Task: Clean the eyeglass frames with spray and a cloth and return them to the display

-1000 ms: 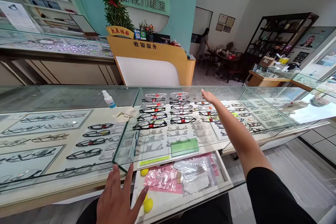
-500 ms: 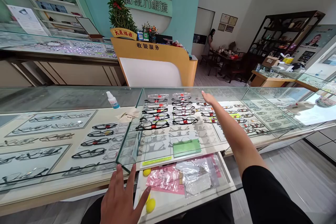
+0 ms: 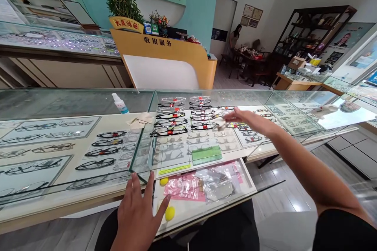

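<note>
My left hand (image 3: 138, 208) rests with fingers spread at the front edge of the glass counter, beside the left end of the open drawer (image 3: 203, 211). My right hand (image 3: 238, 115) reaches over the glass top at the right end of the eyeglass rows, fingers stretched out to the left and seemingly empty. Beneath it, eyeglasses of the third column are partly hidden. Left of it, a column of eyeglasses (image 3: 204, 126) with red tags stands beside another column (image 3: 169, 131). A green rectangular sheet (image 3: 206, 154) shows nearer the front.
The drawer contains pink sheets and clear plastic packets (image 3: 219, 186) and yellow egg-shaped things (image 3: 170, 213). A spray bottle (image 3: 120, 104) and a beige cloth (image 3: 140, 120) are on the left glass. More frames (image 3: 103, 151) lie inside the case. A person (image 3: 235, 39) is at the back table.
My right hand has come back toward me from the far end of the third column, its fingers turning leftward. My left hand stays at the counter edge. The camera view has tilted down.
</note>
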